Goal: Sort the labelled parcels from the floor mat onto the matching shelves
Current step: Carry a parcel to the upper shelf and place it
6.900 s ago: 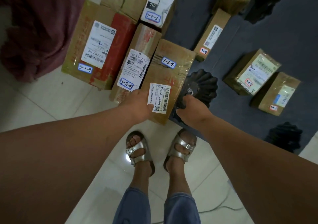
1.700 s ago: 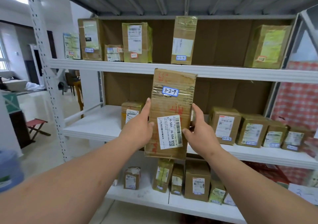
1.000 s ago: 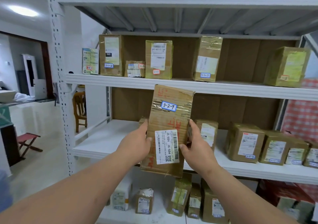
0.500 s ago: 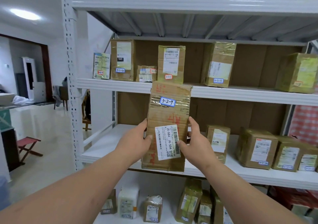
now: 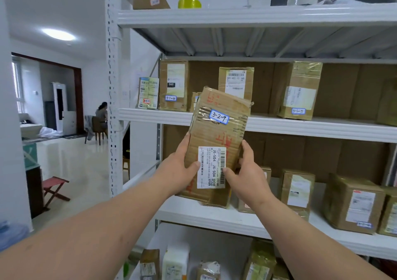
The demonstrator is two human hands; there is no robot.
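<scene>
A white shelving unit [image 5: 214,17] fills the right of the frame. At centre, a taped parcel [image 5: 217,133] labelled 3-2-9 tilts before the middle shelf, grasped at its lower edges by the left hand [image 5: 176,172] and right hand [image 5: 249,178].

White walls, glossy floor [image 5: 71,168], perhaps tiled.

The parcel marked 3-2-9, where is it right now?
In the head view the parcel marked 3-2-9 is centre frame, held between left hand and right hand, before the middle shelf, tilted.
</scene>
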